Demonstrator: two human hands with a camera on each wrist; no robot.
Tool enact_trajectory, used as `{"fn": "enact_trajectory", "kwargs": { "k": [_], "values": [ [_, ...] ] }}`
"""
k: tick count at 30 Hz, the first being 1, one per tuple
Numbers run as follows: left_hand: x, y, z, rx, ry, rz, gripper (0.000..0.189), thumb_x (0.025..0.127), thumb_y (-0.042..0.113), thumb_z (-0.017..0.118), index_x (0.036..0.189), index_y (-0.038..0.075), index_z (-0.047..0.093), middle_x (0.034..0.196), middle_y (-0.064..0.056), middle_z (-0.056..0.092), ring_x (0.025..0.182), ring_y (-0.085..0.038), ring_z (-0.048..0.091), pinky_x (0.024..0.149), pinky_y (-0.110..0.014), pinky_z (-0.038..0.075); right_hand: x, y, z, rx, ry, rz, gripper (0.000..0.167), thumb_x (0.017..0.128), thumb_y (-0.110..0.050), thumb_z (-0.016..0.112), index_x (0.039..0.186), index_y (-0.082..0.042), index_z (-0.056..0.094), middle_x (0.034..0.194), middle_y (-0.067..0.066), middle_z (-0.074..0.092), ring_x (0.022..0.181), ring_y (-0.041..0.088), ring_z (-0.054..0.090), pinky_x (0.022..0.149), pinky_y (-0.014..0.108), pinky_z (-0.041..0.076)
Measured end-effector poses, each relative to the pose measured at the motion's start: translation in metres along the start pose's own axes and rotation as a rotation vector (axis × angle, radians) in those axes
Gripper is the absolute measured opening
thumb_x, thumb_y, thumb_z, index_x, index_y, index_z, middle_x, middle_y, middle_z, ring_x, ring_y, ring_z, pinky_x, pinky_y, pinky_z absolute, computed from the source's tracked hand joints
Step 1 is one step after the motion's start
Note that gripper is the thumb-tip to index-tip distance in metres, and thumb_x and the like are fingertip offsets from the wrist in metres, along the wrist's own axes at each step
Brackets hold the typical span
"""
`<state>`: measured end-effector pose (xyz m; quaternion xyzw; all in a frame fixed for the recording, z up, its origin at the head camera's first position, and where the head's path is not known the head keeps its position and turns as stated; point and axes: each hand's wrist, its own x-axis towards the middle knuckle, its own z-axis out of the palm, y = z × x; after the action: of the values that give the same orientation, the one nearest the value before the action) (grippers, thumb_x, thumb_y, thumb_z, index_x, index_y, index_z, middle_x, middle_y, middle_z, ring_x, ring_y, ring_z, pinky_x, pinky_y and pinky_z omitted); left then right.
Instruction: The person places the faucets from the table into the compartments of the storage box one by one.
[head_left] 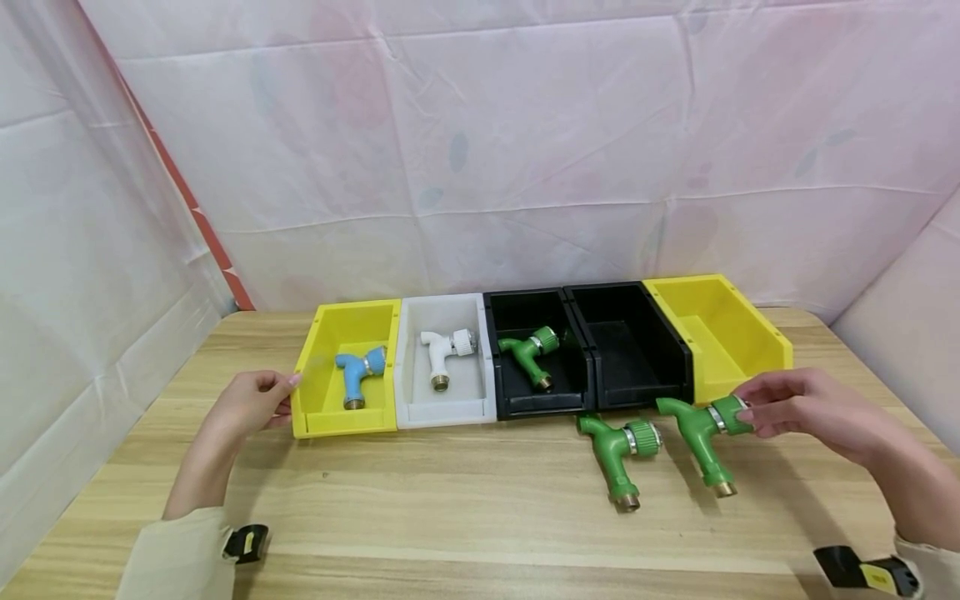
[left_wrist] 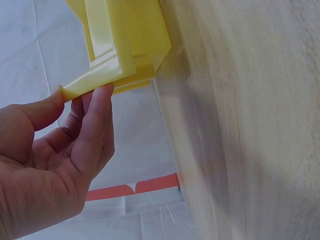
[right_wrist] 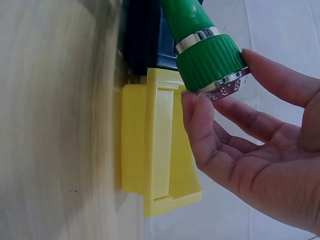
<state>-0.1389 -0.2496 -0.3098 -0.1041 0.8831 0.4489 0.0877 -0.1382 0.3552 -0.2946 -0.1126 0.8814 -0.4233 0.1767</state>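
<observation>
My right hand (head_left: 810, 412) pinches the ribbed knob of a green faucet (head_left: 701, 433), held above the table in front of the right-hand bins. The right wrist view shows thumb and fingers around that knob (right_wrist: 210, 62). Another green faucet (head_left: 617, 458) lies on the table just left of it. At the far left, my left hand (head_left: 251, 404) pinches the side edge of a yellow bin (head_left: 345, 423), thumb on top and fingers beneath, as the left wrist view shows. A blue faucet (head_left: 354, 379) lies inside that bin.
Beside the left yellow bin stand a white bin (head_left: 446, 414) with a white faucet (head_left: 441, 358), a black bin (head_left: 543, 404) with a green faucet (head_left: 531, 358), another black bin (head_left: 637, 350), and a second yellow bin (head_left: 731, 333). Cloth walls (head_left: 525, 150) surround the wooden table (head_left: 412, 517).
</observation>
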Motion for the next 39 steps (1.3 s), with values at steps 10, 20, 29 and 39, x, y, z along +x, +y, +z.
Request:
{"fn": "enact_trajectory", "kwargs": {
  "k": [10, 20, 29, 39],
  "values": [
    [0.0, 0.0, 0.0, -0.005, -0.003, -0.001, 0.042, 0.099, 0.024, 0.04, 0.112, -0.015, 0.049, 0.084, -0.013, 0.053, 0.073, -0.018, 0.055, 0.066, -0.028, 0.054, 0.0, -0.008, -0.002, -0.045, 0.084, -0.015, 0.027, 0.089, -0.003, 0.053, 0.107, 0.017, 0.051, 0.086, 0.002, 0.058, 0.071, 0.015, 0.06, 0.064, 0.025, 0.052],
    [-0.001, 0.001, 0.001, 0.0, 0.006, -0.011, 0.039, 0.099, 0.023, 0.04, 0.108, -0.013, 0.05, 0.083, -0.013, 0.052, 0.071, -0.017, 0.055, 0.065, -0.027, 0.054, 0.004, -0.017, -0.002, -0.071, 0.151, 0.019, 0.032, 0.09, -0.008, 0.055, 0.111, 0.016, 0.05, 0.088, 0.005, 0.057, 0.072, 0.016, 0.06, 0.065, 0.026, 0.051],
    [0.0, 0.0, 0.001, 0.015, 0.018, -0.013, 0.038, 0.098, 0.024, 0.041, 0.106, -0.012, 0.052, 0.084, -0.013, 0.052, 0.07, -0.017, 0.056, 0.064, -0.027, 0.053, 0.008, -0.028, -0.004, -0.091, 0.168, 0.026, 0.037, 0.091, -0.009, 0.053, 0.115, 0.019, 0.045, 0.088, 0.003, 0.058, 0.071, 0.012, 0.058, 0.063, 0.024, 0.048],
    [0.0, 0.002, -0.001, 0.018, 0.013, -0.026, 0.04, 0.098, 0.026, 0.043, 0.108, -0.012, 0.051, 0.087, -0.013, 0.053, 0.075, -0.018, 0.055, 0.066, -0.026, 0.054, 0.017, -0.038, -0.006, -0.168, 0.183, 0.082, 0.045, 0.091, -0.022, 0.056, 0.119, 0.012, 0.047, 0.097, 0.009, 0.059, 0.075, 0.009, 0.059, 0.065, 0.023, 0.048]
  ]
}}
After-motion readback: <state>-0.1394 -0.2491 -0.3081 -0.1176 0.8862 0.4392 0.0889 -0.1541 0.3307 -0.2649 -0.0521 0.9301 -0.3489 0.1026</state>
